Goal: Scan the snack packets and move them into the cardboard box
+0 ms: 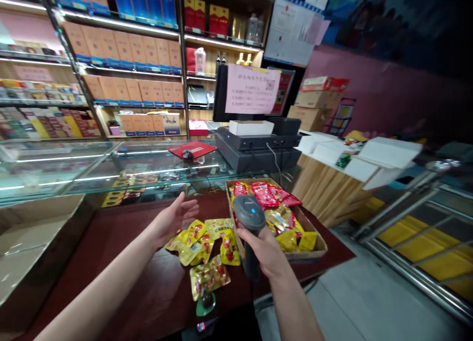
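Observation:
My right hand [268, 252] is wrapped round the handle of a dark grey barcode scanner [249, 213], which shows a small blue light on top. The scanner stands upright in front of the near-left edge of a cardboard tray [310, 255] of red and yellow snack packets [264, 193]. My left hand [173, 218] is open, fingers apart, at the left of a loose pile of yellow snack packets [197, 242] on the dark red table [144, 282]. Nearest me lies a gold packet [210, 277], beside a small green item [205, 304] whose kind I cannot make out.
On the left stands an open cardboard box [44, 252]. Behind the table runs a glass counter [140, 168] with a mouse [187, 154] and a monitor [221, 94]. Metal railings [417, 208] and a wood-sided counter [325, 183] are at the right.

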Demonstrator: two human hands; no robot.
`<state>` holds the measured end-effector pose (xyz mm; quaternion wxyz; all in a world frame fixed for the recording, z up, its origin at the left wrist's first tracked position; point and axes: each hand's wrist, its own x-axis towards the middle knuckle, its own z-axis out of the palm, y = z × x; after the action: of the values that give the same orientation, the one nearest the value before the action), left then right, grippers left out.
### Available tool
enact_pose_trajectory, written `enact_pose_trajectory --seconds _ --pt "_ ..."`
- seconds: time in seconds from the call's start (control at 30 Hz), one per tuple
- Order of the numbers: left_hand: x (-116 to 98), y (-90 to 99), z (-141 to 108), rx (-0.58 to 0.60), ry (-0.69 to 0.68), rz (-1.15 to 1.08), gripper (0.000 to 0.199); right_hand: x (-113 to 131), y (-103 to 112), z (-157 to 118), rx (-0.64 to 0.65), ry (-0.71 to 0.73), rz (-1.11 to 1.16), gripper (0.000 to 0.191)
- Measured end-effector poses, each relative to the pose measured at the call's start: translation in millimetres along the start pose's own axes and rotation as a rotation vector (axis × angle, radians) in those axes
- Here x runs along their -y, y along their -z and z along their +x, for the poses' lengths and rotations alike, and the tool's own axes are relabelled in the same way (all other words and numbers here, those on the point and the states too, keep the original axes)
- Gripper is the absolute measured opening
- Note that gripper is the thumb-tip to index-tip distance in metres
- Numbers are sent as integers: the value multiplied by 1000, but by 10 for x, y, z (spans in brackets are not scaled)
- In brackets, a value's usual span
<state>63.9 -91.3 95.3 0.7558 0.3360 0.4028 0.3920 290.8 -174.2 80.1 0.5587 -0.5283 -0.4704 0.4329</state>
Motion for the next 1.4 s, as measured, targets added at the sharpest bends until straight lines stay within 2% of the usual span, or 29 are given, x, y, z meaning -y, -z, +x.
enact_pose_trajectory --seconds 0.13,0.2,0.3,0.4,0.57,0.63,0.87,1.0,1.1,1.2,1.3,1.4 --pt "160 506 -128 -151 -12 -61 53 -249 -450 90 112 -166 126 28" --pt "261 657 -152 -175 -10 -70 51 -381 -587 147 173 -307 252 29" --pt "417 765 -130 -191 -41 -29 46 -555 -662 230 212 -546 419 25" --pt "568 769 -49 -204 -103 104 46 -674 -647 290 220 -655 499 20" --pt "788 731 168 -115 -225 568 58 -762 -669 316 212 -698 563 20" --pt "830 721 240 -126 -256 747 59 -776 -702 314 205 -694 584 19" --pt "680 557 283 -145 -222 1319 45 -869 -763 409 170 -680 540 15" --pt "599 477 329 -148 -209 1475 35 -928 -793 511 194 -660 470 20" --pt "579 518 408 -245 -248 1456 22 -912 -830 564 270 -613 434 31" --pt "560 647 476 -324 -256 1305 15 -852 -862 579 242 -583 359 37" --pt "534 784 493 -206 -146 918 17 -774 -890 572 181 -578 302 37" --pt "491 845 465 -37 -23 504 28 -698 -934 583 210 -548 357 33"
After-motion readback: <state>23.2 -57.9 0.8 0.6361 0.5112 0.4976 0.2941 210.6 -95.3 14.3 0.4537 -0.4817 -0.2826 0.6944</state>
